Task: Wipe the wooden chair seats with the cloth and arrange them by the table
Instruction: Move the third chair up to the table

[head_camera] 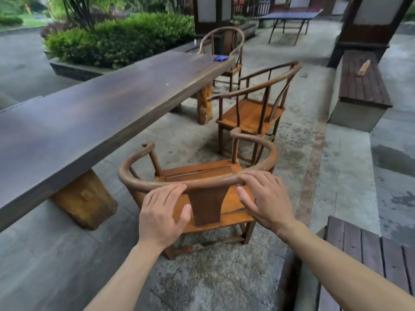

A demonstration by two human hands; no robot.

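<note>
A long dark wooden counter (107, 104) ran away from the viewer across the paved floor. Three round-backed wooden chairs stood along its right side: the nearest chair (202, 176) just off the counter's near leg, the middle chair (251, 108) beyond it, the far chair (224, 52) at the counter's end. A blue cloth (220, 58) lay on the counter's far corner. The left hand (162, 212) and right hand (262, 198) rested, fingers spread and unclenched, on the nearest chair's curved top rail, either side of its back splat.
</note>
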